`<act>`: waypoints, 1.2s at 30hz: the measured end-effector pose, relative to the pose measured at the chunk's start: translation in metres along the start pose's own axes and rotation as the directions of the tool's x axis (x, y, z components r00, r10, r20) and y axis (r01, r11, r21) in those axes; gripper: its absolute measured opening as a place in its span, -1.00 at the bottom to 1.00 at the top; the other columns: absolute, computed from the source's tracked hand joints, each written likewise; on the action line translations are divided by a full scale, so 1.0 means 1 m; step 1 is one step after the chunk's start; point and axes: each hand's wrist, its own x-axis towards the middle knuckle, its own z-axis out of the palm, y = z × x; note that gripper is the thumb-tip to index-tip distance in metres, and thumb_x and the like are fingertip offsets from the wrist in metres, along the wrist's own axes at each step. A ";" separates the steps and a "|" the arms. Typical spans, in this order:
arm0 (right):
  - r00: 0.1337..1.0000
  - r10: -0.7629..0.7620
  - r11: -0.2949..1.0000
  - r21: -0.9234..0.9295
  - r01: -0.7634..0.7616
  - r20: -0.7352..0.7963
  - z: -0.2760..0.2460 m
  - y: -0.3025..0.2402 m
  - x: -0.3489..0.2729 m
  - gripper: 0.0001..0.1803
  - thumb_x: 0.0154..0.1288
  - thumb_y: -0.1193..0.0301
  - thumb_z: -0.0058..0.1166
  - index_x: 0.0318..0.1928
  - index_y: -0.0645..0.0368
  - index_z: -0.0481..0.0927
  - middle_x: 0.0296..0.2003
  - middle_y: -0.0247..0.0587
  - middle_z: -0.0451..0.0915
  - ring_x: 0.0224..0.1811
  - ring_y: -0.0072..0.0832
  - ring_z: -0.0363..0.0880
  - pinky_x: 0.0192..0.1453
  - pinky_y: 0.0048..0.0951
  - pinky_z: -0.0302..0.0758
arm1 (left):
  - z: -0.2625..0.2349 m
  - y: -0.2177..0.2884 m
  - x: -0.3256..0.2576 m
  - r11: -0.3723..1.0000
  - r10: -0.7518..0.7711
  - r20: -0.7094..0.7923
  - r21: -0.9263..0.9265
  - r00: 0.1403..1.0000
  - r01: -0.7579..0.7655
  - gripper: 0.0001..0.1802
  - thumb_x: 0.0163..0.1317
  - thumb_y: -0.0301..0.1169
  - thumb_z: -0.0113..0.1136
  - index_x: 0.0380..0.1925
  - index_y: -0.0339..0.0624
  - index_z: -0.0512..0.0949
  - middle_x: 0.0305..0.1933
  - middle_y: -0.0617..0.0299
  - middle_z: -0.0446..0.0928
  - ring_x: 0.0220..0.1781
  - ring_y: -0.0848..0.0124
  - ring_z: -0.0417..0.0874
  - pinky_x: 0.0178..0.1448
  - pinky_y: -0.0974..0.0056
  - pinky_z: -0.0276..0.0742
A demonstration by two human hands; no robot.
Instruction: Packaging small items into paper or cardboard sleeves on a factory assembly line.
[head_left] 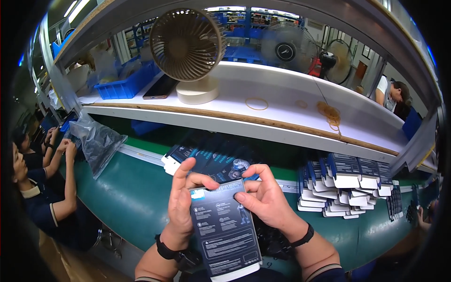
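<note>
A dark blue printed cardboard box (225,230) is upright in front of me, slightly tilted, with a white edge along its lower end. Its left side rests against my left hand (181,202), one finger bent over the top edge and another raised clear. My right hand (268,202) pinches the upper right corner, thumb on the printed face and index finger arched above the top. Behind the box, flat dark blue cartons (202,152) with white flaps lie on the green table. Black items (275,242), partly hidden by my right wrist, sit beside the box.
Many dark blue boxes (347,174) with white ends are piled at the right. A plastic bag (96,141) stands at the left. The shelf (282,101) holds a fan (188,47), a phone (160,88), a blue bin (124,82) and rubber bands (329,114). Co-workers (42,188) sit at left.
</note>
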 end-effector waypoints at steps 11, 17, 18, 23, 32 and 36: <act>0.990 0.086 0.978 -0.201 -0.063 0.109 -0.023 -0.003 -0.011 -0.85 0.36 0.43 0.10 -0.31 0.20 0.44 -0.35 -0.39 0.55 -0.32 -0.75 0.44 -0.20 -0.70 0.36 | 0.017 -0.013 -0.014 0.933 -0.242 0.305 -0.186 0.921 0.307 -0.30 0.43 -0.19 -0.04 0.40 -0.34 -0.01 -0.50 0.30 0.43 -0.44 0.56 0.41 -0.16 0.45 0.35; 0.941 0.239 0.969 -0.119 -0.216 0.241 -0.029 -0.007 -0.009 -0.76 0.20 0.56 0.24 -0.25 0.19 0.41 -0.35 -0.39 0.54 -0.29 -0.75 0.51 -0.22 -0.69 0.42 | 0.019 -0.017 -0.014 0.876 -0.324 0.355 -0.239 0.877 0.420 -0.37 0.43 -0.30 -0.06 0.41 -0.27 0.05 -0.51 0.33 0.42 -0.43 0.61 0.41 -0.20 0.43 0.35; 0.940 0.241 0.969 -0.122 -0.217 0.240 -0.030 -0.007 -0.008 -0.76 0.20 0.56 0.24 -0.25 0.19 0.41 -0.35 -0.39 0.54 -0.29 -0.75 0.51 -0.22 -0.69 0.42 | 0.019 -0.018 -0.014 0.875 -0.322 0.355 -0.242 0.878 0.419 -0.37 0.43 -0.30 -0.06 0.41 -0.27 0.05 -0.51 0.33 0.42 -0.43 0.61 0.41 -0.20 0.43 0.35; 0.944 0.216 0.969 -0.171 -0.177 0.249 -0.030 -0.014 -0.006 -0.75 0.18 0.56 0.27 -0.26 0.20 0.41 -0.36 -0.34 0.55 -0.30 -0.74 0.52 -0.25 -0.69 0.42 | 0.014 -0.022 -0.013 0.905 -0.257 0.394 -0.221 0.882 0.363 -0.43 0.42 -0.29 -0.02 0.36 -0.27 0.17 -0.42 0.28 0.51 -0.36 0.57 0.48 -0.14 0.43 0.38; 0.992 0.099 0.961 -0.265 -0.074 0.083 -0.032 -0.024 -0.015 -0.65 0.02 0.40 0.44 -0.39 0.20 0.44 -0.44 -0.36 0.53 -0.38 -0.73 0.48 -0.28 -0.69 0.41 | 0.005 -0.012 -0.006 0.919 -0.153 0.242 -0.321 0.958 0.227 -0.33 0.38 -0.12 0.05 0.35 -0.23 0.15 -0.06 0.11 0.47 -0.31 0.55 0.43 -0.30 0.48 0.37; 0.999 0.036 0.951 -0.305 -0.042 -0.025 -0.033 -0.036 -0.021 -0.65 -0.05 0.40 0.46 -0.44 0.20 0.46 -0.45 -0.36 0.52 -0.41 -0.70 0.49 -0.26 -0.66 0.45 | -0.011 0.003 -0.001 0.983 0.039 -0.017 -0.181 0.999 -0.041 -0.75 0.33 -0.31 0.14 -0.13 -0.22 0.39 -0.37 0.27 0.41 -0.45 0.60 0.30 -0.46 0.47 0.21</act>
